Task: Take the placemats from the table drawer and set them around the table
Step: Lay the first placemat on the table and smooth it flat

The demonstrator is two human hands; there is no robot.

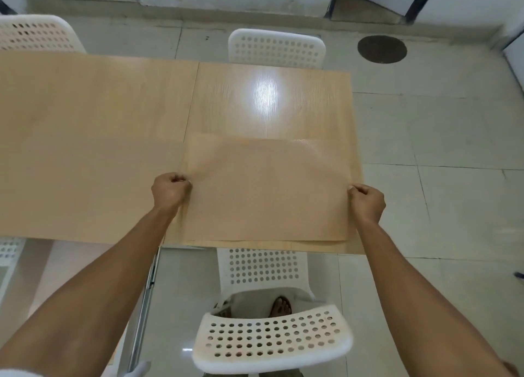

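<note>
Nearest the camera, two bare forearms reach forward over a white chair (272,339) with a perforated back, pushed in at the near edge of the table; a foot in a sandal shows through under its seat.

The largest thing in view is the pale wood tabletop (99,138), made of two panels that meet at a seam running away from the person. Four white perforated chairs can be counted: the near one, one at the far side (276,49), one at the far left corner (37,33), and a part of one at the near left edge (10,252). The floor is pale tile, with one dark round patch (382,49) at the upper right.

One placemat (263,189) is visible, a thin tan sheet close in colour to the wood. It lies on the right panel, its near edge just inside the tabletop's near edge and its right side close to the tabletop's right edge.

The placemat sits between the two hands. The left hand (170,189) is closed in a pinch on its left edge, and the right hand (367,199) is closed in a pinch on its right edge, about midway along each side.
</note>
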